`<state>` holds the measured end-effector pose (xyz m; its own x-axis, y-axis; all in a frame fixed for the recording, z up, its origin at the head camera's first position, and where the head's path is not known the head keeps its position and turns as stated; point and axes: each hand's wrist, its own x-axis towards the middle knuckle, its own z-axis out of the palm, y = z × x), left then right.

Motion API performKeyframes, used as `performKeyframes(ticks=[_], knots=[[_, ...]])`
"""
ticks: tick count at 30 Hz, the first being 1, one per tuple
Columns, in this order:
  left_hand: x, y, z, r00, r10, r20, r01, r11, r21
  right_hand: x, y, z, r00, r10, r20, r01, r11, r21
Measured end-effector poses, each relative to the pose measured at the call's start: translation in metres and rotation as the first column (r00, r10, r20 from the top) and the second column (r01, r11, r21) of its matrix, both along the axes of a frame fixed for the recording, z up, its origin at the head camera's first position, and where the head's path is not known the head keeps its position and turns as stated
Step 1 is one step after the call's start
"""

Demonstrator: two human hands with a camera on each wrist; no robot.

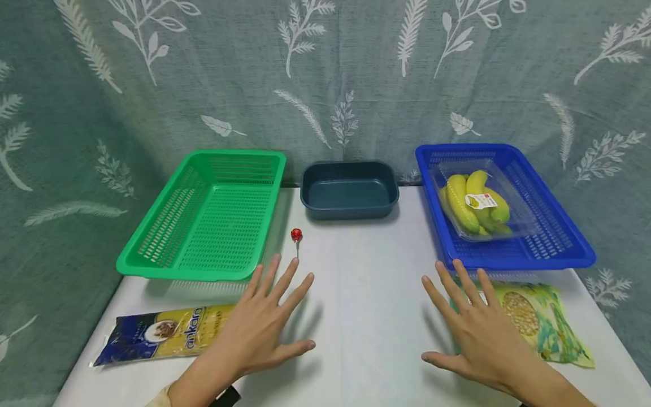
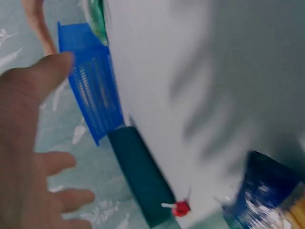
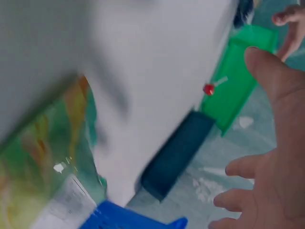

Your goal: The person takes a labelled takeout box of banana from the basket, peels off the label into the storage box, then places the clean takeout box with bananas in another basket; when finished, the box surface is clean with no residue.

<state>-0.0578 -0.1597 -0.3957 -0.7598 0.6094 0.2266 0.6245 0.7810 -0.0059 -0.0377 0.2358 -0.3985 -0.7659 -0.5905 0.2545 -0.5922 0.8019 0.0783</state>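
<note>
Fingers spread, my left hand [image 1: 261,325] hovers above the white table and partly covers a yellow and navy pasta packet [image 1: 173,332]. My right hand [image 1: 480,333], also spread and holding nothing, overlaps a green-yellow bag with a picture of beans or grains [image 1: 541,319]. A red-wrapped lollipop [image 1: 296,235] lies just beyond the left fingertips, its stick toward me. Behind the left hand sits a green basket [image 1: 200,270] with nothing in it. Behind the right one, a blue basket [image 1: 564,249] holds a clear plastic box of bananas [image 1: 460,206] with a white label.
A dark teal rectangular tub [image 1: 349,213] stands at the back middle of the white table [image 1: 366,305], between the two baskets. A grey-green leaf-patterned cloth [image 1: 254,113] hangs behind and along the sides.
</note>
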Motion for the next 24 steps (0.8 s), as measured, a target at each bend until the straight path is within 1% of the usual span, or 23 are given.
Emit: performKeyframes(ticks=[2,4,5,7,9,11,13,15,18,21,24], knots=[[-0.002,0.006,0.004,0.999,-0.024,0.021,0.023,0.999,0.041,-0.004,0.000,0.007,0.999,-0.017,0.028,0.018,0.999,-0.029],[-0.004,0.013,0.006,0.998,-0.047,0.045,0.042,0.993,0.106,-0.008,0.001,0.014,0.997,-0.038,0.064,0.042,0.998,-0.055],[-0.005,0.016,0.008,0.997,-0.055,0.056,0.046,0.988,0.146,-0.010,0.001,0.018,0.995,-0.049,0.086,0.055,0.996,-0.069],[-0.008,0.023,0.010,0.994,-0.069,0.083,0.047,0.968,0.246,-0.015,0.002,0.026,0.990,-0.069,0.126,0.081,0.993,-0.089],[-0.011,0.029,0.012,0.990,-0.079,0.120,0.032,0.936,0.352,-0.019,0.004,0.034,0.981,-0.083,0.175,0.103,0.988,-0.112],[-0.016,0.035,0.014,0.983,-0.084,0.162,0.003,0.895,0.446,-0.023,0.007,0.042,0.969,-0.095,0.227,0.129,0.982,-0.140],[-0.022,0.043,0.013,0.973,-0.095,0.211,-0.030,0.852,0.522,-0.028,0.011,0.049,0.956,-0.102,0.273,0.154,0.972,-0.175],[-0.030,0.052,0.012,0.956,-0.116,0.271,-0.065,0.812,0.580,-0.032,0.017,0.054,0.946,-0.108,0.304,0.178,0.961,-0.212],[-0.039,0.068,0.010,0.922,-0.167,0.348,-0.110,0.751,0.651,-0.040,0.024,0.062,0.936,-0.132,0.326,0.217,0.946,-0.242],[-0.048,0.083,0.010,0.894,-0.217,0.392,-0.144,0.690,0.709,-0.049,0.032,0.068,0.933,-0.159,0.323,0.248,0.935,-0.255],[-0.058,0.097,0.012,0.874,-0.254,0.415,-0.172,0.637,0.751,-0.056,0.039,0.073,0.927,-0.190,0.323,0.281,0.922,-0.267]])
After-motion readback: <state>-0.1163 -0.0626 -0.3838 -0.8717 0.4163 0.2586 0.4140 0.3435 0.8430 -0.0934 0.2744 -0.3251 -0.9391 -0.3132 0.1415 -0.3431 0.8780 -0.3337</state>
